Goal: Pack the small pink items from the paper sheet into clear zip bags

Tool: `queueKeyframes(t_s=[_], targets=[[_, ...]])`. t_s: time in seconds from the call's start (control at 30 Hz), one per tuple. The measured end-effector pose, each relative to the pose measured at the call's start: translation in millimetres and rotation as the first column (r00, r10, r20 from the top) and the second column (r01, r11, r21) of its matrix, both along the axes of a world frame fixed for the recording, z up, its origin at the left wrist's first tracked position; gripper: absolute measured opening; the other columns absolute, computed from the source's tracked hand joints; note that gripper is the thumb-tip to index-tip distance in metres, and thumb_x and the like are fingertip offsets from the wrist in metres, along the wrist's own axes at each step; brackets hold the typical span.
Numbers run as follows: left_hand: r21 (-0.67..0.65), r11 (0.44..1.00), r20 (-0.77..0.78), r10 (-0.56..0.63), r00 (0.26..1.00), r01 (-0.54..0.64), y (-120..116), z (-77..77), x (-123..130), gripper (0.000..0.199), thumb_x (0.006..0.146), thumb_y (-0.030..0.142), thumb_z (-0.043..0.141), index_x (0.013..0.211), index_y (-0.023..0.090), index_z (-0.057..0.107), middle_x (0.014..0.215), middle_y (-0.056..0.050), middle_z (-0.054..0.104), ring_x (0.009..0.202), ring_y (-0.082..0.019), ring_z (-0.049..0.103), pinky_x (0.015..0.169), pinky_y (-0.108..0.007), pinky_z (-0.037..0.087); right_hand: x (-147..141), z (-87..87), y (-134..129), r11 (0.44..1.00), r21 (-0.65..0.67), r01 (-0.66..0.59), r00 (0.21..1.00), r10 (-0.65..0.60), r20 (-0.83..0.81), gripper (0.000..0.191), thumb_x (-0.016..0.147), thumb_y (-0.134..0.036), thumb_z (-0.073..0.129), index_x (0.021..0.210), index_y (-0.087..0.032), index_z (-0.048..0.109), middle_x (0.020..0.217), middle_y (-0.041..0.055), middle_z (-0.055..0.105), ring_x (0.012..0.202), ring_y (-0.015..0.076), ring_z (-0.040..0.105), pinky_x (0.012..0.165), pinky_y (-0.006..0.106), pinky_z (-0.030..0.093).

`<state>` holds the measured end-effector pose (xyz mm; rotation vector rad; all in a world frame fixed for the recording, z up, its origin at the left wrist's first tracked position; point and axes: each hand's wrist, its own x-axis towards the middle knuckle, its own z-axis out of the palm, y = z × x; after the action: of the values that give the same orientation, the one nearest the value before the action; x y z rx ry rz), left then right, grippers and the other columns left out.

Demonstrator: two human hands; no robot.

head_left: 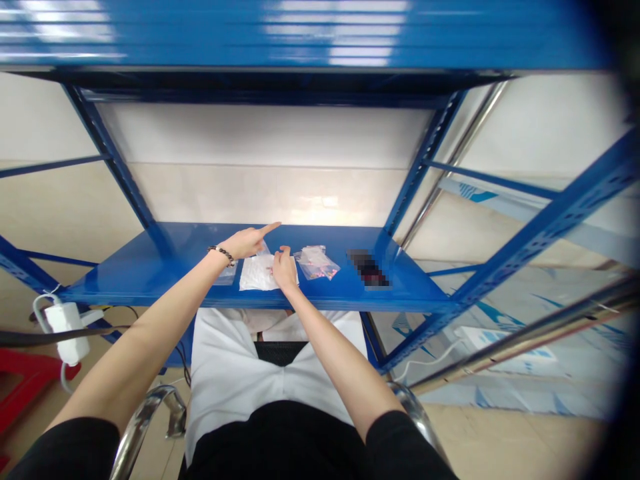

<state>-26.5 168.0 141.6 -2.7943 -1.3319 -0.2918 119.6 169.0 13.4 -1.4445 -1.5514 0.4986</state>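
Observation:
My left hand (249,241), with a dark bracelet at the wrist, is above the blue shelf with its index finger stretched out to the right; a bit of clear plastic shows beneath it. My right hand (284,268) rests at the right side of a white sheet or cloth (255,275), thumb and fingers bent over something small that I cannot make out. Just right of that hand lie clear plastic bags (317,262) with small pink and coloured pieces. Another clear bag (225,275) lies flat left of the white sheet.
A blurred-out dark object (369,268) lies on the right of the blue shelf (175,267). Blue uprights stand at both sides and an upper shelf (200,40) spans overhead. A white power strip (69,332) hangs at the left; metal chair arms flank me.

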Motion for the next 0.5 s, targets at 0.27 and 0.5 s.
queueKeyframes(t_s=[0.27,0.5], targets=[[-0.009,0.998,0.024,-0.061,0.998,0.061,3.8,-6.3,-1.7,0.073,0.085,0.013,0.045,0.153,0.022,0.020,0.083,-0.004,0.069,0.086,-0.021,0.065,0.079,-0.027,0.047,0.3,0.8,-1.4,1.000,0.024,0.010,1.000,-0.011,0.025,0.025,0.099,-0.026,0.035,0.116,-0.017,0.052,0.092,0.0084,0.071,0.087,0.0204,0.067,0.076,0.027,0.046],[0.059,0.998,-0.013,0.004,1.000,-0.003,-2.4,-10.3,1.2,0.072,0.085,0.014,0.041,0.154,0.024,0.020,0.092,-0.008,0.068,0.082,-0.021,0.066,0.078,-0.028,0.047,1.5,-2.5,2.8,0.991,0.114,-0.062,0.998,0.060,0.025,0.031,0.099,-0.024,0.034,0.102,-0.017,0.064,0.094,0.0092,0.069,0.099,0.0193,0.064,0.090,0.029,0.045]])
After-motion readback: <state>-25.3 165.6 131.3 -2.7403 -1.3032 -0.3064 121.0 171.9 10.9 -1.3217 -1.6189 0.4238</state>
